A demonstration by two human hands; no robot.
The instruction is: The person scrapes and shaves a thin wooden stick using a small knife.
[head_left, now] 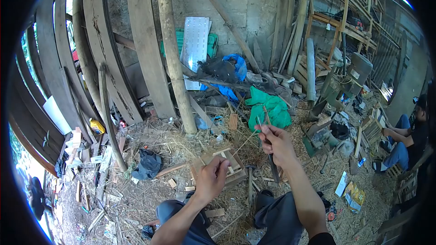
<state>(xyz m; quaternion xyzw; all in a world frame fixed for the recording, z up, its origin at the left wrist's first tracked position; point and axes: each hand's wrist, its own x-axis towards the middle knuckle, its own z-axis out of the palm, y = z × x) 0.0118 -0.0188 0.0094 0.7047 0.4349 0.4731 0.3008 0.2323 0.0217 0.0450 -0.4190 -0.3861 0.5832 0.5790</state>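
Near the wooden box (pixel 236 178), steady the dark tool (pixel 274 169) in the closed right hand (pixel 279 146), minding the curled left hand (pixel 210 179) with unclear hold.

A rough woodworking workshop, shed-like: weathered planks (pixel 150 45) stand before a concrete-block wall (pixel 250 11), lumber fills a wooden rack (pixel 343 28) at right above what looks like a motor-driven machine (pixel 360 69), and shavings (pixel 303 131), offcuts (pixel 172 183) and a hammer (pixel 250 185) litter the ground (pixel 136 213).
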